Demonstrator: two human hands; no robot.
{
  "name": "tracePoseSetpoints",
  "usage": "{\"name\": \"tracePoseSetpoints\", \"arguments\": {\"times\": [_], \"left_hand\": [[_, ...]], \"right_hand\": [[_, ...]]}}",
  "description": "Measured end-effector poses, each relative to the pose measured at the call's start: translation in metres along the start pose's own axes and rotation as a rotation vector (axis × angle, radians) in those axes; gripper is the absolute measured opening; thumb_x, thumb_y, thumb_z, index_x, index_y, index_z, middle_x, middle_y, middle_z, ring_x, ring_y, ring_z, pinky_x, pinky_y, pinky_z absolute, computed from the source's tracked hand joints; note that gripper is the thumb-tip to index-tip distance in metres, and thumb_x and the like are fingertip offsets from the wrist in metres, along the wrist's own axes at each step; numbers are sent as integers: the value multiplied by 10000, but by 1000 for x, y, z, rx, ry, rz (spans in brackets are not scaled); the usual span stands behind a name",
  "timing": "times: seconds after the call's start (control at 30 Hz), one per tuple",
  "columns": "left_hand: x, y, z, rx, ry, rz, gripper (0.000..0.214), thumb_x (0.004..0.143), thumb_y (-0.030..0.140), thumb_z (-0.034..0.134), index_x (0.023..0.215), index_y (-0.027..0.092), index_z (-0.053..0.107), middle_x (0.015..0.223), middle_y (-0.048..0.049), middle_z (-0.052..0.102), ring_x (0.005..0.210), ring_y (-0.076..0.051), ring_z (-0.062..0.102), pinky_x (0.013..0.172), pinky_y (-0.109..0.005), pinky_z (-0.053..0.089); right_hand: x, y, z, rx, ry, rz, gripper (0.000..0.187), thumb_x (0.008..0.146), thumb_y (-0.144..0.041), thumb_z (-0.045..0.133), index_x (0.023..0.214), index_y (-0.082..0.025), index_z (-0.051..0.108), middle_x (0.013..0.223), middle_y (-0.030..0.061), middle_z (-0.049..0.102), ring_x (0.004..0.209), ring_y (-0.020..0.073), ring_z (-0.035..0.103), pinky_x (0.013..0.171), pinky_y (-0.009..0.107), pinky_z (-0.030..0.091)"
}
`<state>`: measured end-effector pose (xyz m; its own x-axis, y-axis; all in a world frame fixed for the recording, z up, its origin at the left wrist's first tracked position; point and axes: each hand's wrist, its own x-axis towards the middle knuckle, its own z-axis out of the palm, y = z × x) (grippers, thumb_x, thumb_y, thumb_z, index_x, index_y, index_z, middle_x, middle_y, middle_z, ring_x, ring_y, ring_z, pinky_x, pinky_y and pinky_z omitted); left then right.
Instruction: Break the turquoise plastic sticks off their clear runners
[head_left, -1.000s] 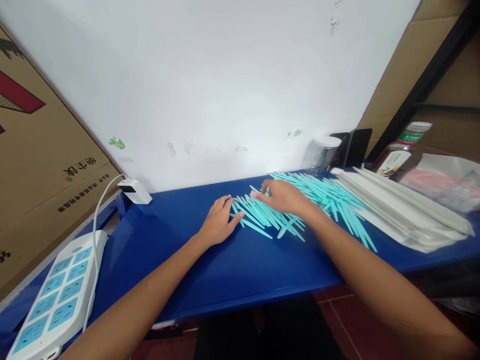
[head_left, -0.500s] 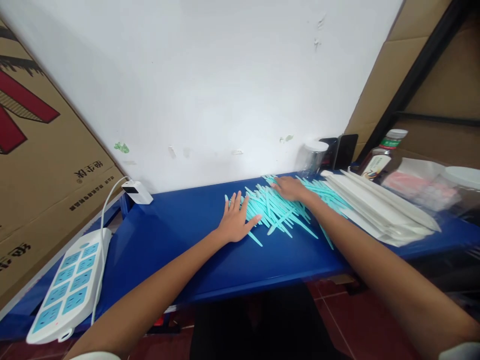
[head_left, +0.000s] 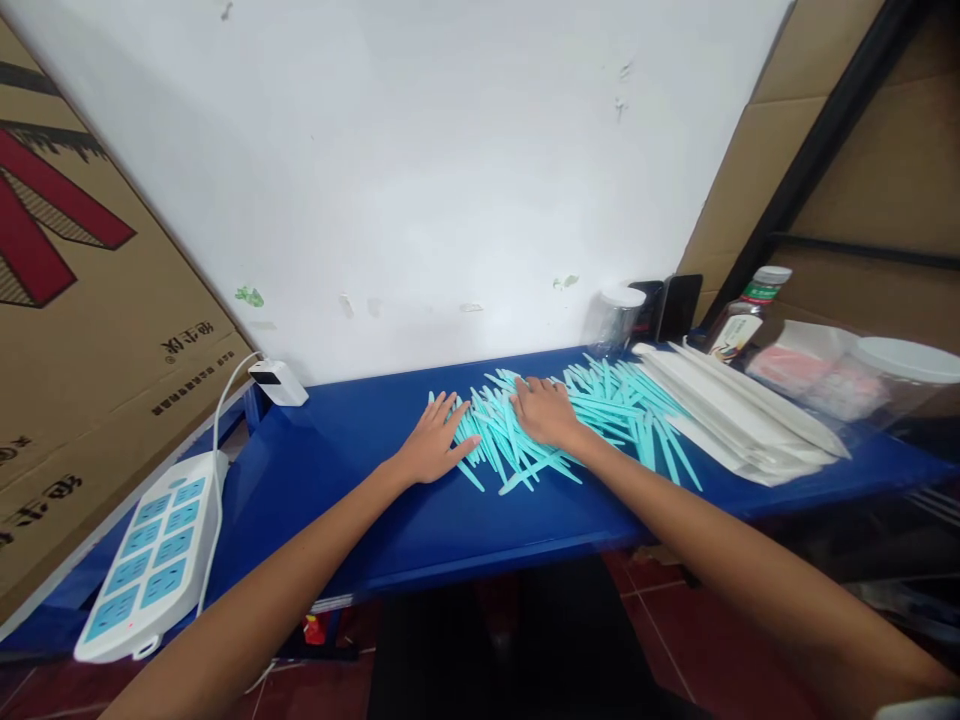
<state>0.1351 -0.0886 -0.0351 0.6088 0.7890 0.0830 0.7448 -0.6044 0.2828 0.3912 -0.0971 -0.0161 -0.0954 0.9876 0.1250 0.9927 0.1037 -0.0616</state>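
Observation:
A loose heap of thin turquoise sticks (head_left: 600,405) lies spread across the blue table (head_left: 360,450). My left hand (head_left: 433,444) lies flat at the heap's left edge, fingers spread and touching the nearest sticks. My right hand (head_left: 546,413) rests palm down on top of the sticks in the middle of the heap, fingers stretched toward the left. Neither hand grips anything.
A stack of long white paper sleeves (head_left: 731,415) lies right of the sticks. Behind stand a clear jar (head_left: 613,318), a dark phone (head_left: 679,305), a bottle (head_left: 739,320) and a lidded tub (head_left: 892,375). A white power strip (head_left: 150,555) and charger (head_left: 276,382) sit left, by a cardboard box (head_left: 82,330).
My right hand drew back from the far side of the heap toward the left, dragging sticks along. My left hand shifted slightly left along the heap's edge. The camera tilted.

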Motion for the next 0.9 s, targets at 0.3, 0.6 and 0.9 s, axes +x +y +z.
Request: {"name": "tracePoseSetpoints", "arguments": {"times": [0.3, 0.6, 0.9], "left_hand": [[-23, -18, -15, -8, 93, -35, 777, 1054, 669, 281, 1659, 184, 329, 1757, -155, 203, 1641, -318, 49, 1310, -579, 119], [-70, 20, -25, -43, 149, -126, 821, 1017, 703, 389, 1693, 273, 209, 1784, -109, 95, 1642, -326, -15, 1309, -602, 101], [-75, 38, -7, -28, 129, -67, 763, 1048, 648, 366, 1694, 274, 208, 1782, -114, 113, 1642, -333, -26, 1304, -636, 86]], "right_hand": [[0, -49, 3, 48, -20, 17, 630, 1114, -402, 179, 1607, -67, 383, 1608, 269, 433, 1415, 387, 447, 1146, 552, 312], [-40, 26, -69, 170, 202, 74, 702, 1094, -570, 186, 1319, -112, 669, 1318, 217, 683, 1257, 351, 595, 1043, 440, 450], [-134, 106, -46, -3, -130, 690, 1044, 931, -866, 238, 1291, 26, 646, 1262, 359, 644, 1158, 492, 654, 932, 574, 504]]}}
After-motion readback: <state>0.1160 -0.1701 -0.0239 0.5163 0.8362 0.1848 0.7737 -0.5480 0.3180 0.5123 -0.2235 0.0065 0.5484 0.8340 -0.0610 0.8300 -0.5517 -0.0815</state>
